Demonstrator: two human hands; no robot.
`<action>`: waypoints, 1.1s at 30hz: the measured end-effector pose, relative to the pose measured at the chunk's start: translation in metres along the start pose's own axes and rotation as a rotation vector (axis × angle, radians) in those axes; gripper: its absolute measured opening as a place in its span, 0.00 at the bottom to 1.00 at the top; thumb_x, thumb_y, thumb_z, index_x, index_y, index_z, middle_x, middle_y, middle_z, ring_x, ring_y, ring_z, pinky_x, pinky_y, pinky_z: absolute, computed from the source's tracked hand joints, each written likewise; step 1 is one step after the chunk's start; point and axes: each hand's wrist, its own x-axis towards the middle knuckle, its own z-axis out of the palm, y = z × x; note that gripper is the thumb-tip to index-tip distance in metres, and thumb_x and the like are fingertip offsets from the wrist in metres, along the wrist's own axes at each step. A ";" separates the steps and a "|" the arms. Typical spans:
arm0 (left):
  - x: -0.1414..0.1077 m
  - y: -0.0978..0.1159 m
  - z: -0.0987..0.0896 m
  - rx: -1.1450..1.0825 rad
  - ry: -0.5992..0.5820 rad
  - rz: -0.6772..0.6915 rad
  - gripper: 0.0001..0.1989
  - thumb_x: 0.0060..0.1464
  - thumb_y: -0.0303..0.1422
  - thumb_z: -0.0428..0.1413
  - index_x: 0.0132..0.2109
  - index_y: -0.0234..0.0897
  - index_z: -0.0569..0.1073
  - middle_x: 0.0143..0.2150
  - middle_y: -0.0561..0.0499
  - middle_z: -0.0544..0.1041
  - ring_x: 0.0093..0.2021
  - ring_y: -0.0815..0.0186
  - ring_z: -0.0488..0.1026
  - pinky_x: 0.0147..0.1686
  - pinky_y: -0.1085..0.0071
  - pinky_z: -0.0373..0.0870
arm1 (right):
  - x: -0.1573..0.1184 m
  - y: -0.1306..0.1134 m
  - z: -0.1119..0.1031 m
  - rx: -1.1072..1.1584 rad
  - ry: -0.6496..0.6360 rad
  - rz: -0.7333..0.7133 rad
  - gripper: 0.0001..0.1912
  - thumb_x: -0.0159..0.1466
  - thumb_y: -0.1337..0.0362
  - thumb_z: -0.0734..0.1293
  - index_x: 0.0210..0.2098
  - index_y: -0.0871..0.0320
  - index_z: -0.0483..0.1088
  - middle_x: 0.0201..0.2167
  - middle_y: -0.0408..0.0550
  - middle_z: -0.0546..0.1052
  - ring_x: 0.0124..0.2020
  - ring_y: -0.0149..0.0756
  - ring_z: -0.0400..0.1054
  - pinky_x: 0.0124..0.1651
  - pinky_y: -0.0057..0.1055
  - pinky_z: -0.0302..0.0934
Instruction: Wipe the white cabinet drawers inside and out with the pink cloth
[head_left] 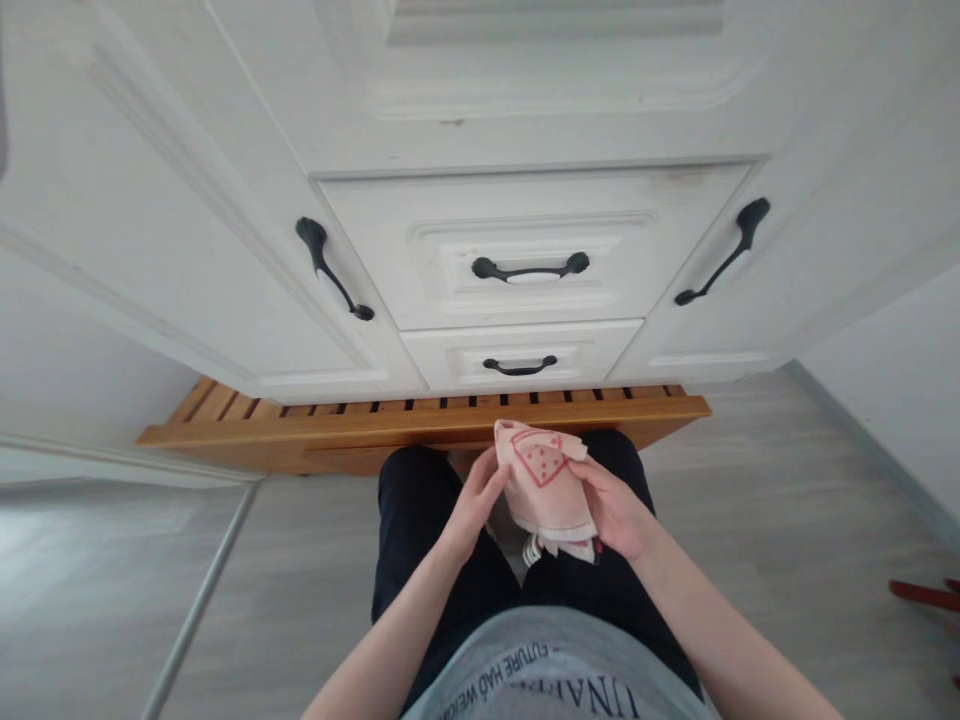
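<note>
A pink cloth point(546, 490) with a red dotted pattern hangs between my two hands, above my lap. My left hand point(478, 492) grips its left edge, fingers partly behind the fabric. At the cloth's right side, my right hand point(609, 503) pinches it between thumb and fingers. Below the pink part, a striped bit of fabric point(532, 550) shows; whether it belongs to the same cloth I cannot tell.
A slatted wooden bench point(420, 428) runs just beyond my knees. Behind it stand white cabinet doors and drawers point(525, 245) with dark handles point(532, 270). Red-brown wooden legs point(924, 596) show at the right edge, on the grey floor point(787, 500).
</note>
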 end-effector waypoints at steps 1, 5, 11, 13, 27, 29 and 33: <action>0.000 -0.002 0.000 -0.070 -0.127 -0.101 0.33 0.53 0.53 0.63 0.58 0.37 0.73 0.62 0.38 0.73 0.65 0.50 0.66 0.66 0.57 0.60 | -0.001 -0.005 -0.001 -0.003 -0.002 0.010 0.23 0.55 0.62 0.75 0.50 0.55 0.73 0.48 0.48 0.81 0.52 0.44 0.74 0.58 0.42 0.65; -0.010 -0.005 0.008 -0.274 -0.324 -0.309 0.34 0.45 0.49 0.70 0.53 0.31 0.76 0.51 0.37 0.80 0.51 0.53 0.77 0.56 0.59 0.70 | -0.001 -0.012 -0.016 -0.174 0.077 -0.042 0.30 0.57 0.58 0.73 0.57 0.56 0.69 0.54 0.53 0.79 0.57 0.49 0.72 0.59 0.47 0.65; -0.011 -0.003 0.013 0.177 -0.295 -0.157 0.21 0.51 0.42 0.64 0.47 0.31 0.75 0.44 0.42 0.81 0.42 0.58 0.77 0.46 0.63 0.71 | -0.013 -0.017 -0.046 -1.138 0.319 -0.641 0.41 0.59 0.51 0.73 0.69 0.49 0.59 0.72 0.53 0.57 0.73 0.52 0.49 0.72 0.57 0.46; -0.009 0.003 0.013 0.500 -0.321 -0.059 0.14 0.51 0.39 0.62 0.40 0.33 0.76 0.38 0.47 0.79 0.40 0.60 0.74 0.43 0.65 0.69 | -0.019 -0.013 -0.045 -1.408 0.077 -0.661 0.41 0.59 0.53 0.74 0.68 0.49 0.61 0.72 0.52 0.58 0.75 0.51 0.43 0.73 0.56 0.42; 0.018 0.023 0.019 0.458 -0.102 0.210 0.17 0.50 0.41 0.64 0.45 0.38 0.77 0.47 0.45 0.78 0.48 0.56 0.73 0.48 0.65 0.67 | -0.001 0.040 -0.042 -0.655 -0.002 -0.105 0.32 0.54 0.43 0.75 0.47 0.62 0.74 0.41 0.52 0.82 0.41 0.45 0.76 0.43 0.36 0.68; 0.021 0.018 0.027 0.193 0.058 0.168 0.32 0.46 0.46 0.68 0.57 0.41 0.72 0.61 0.42 0.71 0.61 0.52 0.67 0.56 0.62 0.65 | 0.000 0.037 -0.041 -0.498 0.057 -0.136 0.35 0.53 0.42 0.76 0.49 0.61 0.73 0.43 0.53 0.82 0.43 0.46 0.77 0.47 0.39 0.69; 0.005 -0.010 0.044 -0.424 -0.210 -0.241 0.39 0.49 0.63 0.58 0.59 0.42 0.71 0.61 0.40 0.73 0.63 0.47 0.68 0.60 0.54 0.64 | -0.008 0.030 -0.028 -0.272 0.093 -0.134 0.33 0.55 0.46 0.77 0.52 0.59 0.72 0.41 0.52 0.82 0.38 0.44 0.78 0.45 0.38 0.71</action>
